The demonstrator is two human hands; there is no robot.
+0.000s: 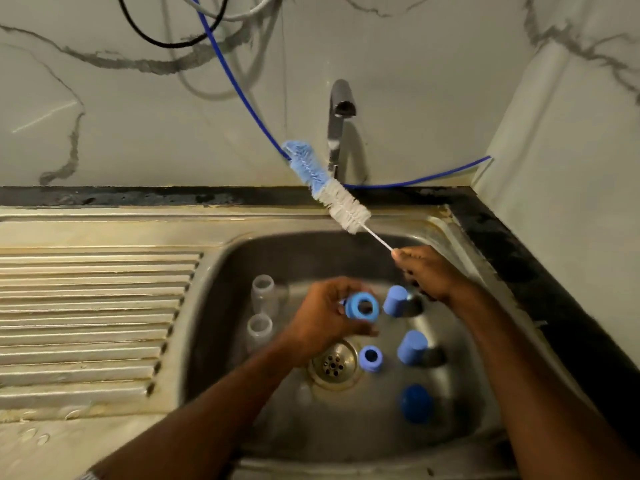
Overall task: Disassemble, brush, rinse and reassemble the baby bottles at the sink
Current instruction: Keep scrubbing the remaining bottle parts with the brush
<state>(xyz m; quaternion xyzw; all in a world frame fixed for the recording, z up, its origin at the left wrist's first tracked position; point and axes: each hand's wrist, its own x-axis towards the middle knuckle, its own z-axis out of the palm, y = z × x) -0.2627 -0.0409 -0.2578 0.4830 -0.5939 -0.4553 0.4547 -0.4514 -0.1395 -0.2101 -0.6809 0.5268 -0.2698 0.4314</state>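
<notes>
Left hand grips a blue screw ring above the sink; right hand pinches the bottle brush, handle end hidden in the fist.

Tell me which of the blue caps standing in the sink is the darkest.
The dark blue cap nearest the camera, at the basin's front right. The two caps behind it are pale blue.

Two clear bottles stand just left of the left hand. Blue caps crowd the basin between and below both hands. Bare steel lies below the left forearm.
</notes>
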